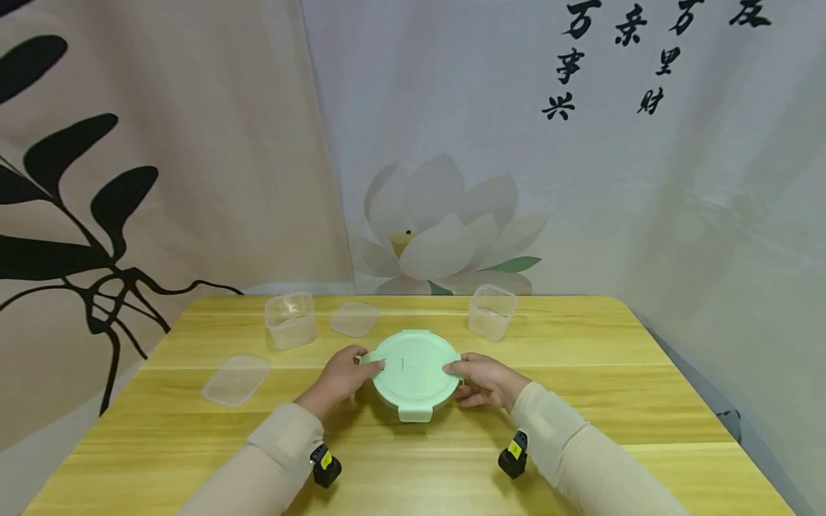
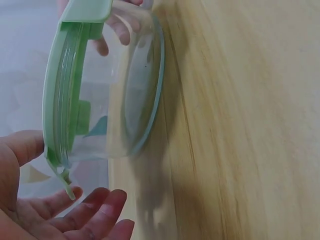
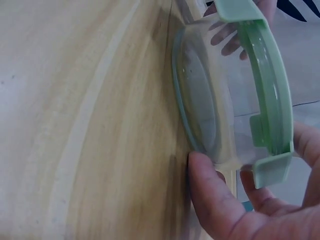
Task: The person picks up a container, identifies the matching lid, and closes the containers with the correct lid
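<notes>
A round clear-glass food container (image 2: 100,85) with a mint-green snap-on lid (image 1: 418,367) stands at the middle of the table. At its left side my left hand (image 1: 343,376) has the thumb on the lid's edge and the index finger at a side latch (image 2: 65,182), which sticks outward from the glass; the other fingers are off the glass. My right hand (image 1: 485,380) grips the right side, thumb on top of the lid and fingers lower down. There a latch (image 3: 272,170) hangs down along the glass wall. The front latch (image 1: 415,414) faces me.
Two translucent plastic boxes, a left box (image 1: 292,326) and a right box (image 1: 492,315), stand toward the back of the wooden table (image 1: 581,459). Two flat translucent lids, a back lid (image 1: 354,319) and a left lid (image 1: 236,380), lie on the tabletop. A printed curtain (image 1: 452,107) hangs behind.
</notes>
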Demonstrator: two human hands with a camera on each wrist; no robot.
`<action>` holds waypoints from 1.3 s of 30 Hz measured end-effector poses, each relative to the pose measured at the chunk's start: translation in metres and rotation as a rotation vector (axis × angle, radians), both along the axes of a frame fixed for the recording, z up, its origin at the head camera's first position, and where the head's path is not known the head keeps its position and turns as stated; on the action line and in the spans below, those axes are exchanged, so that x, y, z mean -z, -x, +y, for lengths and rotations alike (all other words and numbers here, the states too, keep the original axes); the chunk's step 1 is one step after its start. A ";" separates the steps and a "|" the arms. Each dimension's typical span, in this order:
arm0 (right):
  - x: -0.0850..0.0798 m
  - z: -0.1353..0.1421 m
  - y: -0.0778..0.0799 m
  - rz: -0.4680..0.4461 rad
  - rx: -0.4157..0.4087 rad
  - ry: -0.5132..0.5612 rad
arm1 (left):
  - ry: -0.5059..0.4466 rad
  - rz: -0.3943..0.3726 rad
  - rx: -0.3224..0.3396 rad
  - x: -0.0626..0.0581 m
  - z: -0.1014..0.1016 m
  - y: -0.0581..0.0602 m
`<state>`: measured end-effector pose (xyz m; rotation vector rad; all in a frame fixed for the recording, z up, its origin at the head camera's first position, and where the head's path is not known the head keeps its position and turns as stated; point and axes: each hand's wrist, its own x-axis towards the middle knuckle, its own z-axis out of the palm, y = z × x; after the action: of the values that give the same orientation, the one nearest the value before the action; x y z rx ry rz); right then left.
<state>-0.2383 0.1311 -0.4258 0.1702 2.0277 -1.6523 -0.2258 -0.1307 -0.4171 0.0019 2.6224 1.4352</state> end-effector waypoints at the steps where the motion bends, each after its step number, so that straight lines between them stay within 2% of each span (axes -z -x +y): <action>1: 0.000 0.000 0.000 0.001 0.002 0.001 | 0.011 0.005 0.001 -0.001 -0.001 -0.002; 9: 0.001 0.000 0.000 0.001 0.018 0.005 | 0.108 0.023 -0.017 -0.009 -0.005 -0.013; 14: 0.001 0.000 0.000 0.007 0.027 0.004 | 0.128 0.026 -0.007 -0.010 -0.004 -0.015; 24: 0.001 -0.004 0.000 0.020 0.038 0.015 | 0.016 -0.003 -0.029 -0.002 0.007 -0.013; 31: 0.004 -0.004 0.000 0.025 0.035 0.016 | -0.116 -0.096 -0.042 0.002 0.010 -0.015; 39: 0.003 -0.005 -0.001 0.031 0.032 0.024 | -0.151 -0.115 -0.057 0.004 0.009 -0.015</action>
<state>-0.2369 0.1263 -0.4283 0.1707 2.0371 -1.7083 -0.2106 -0.1218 -0.4207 -0.1349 2.4360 1.5976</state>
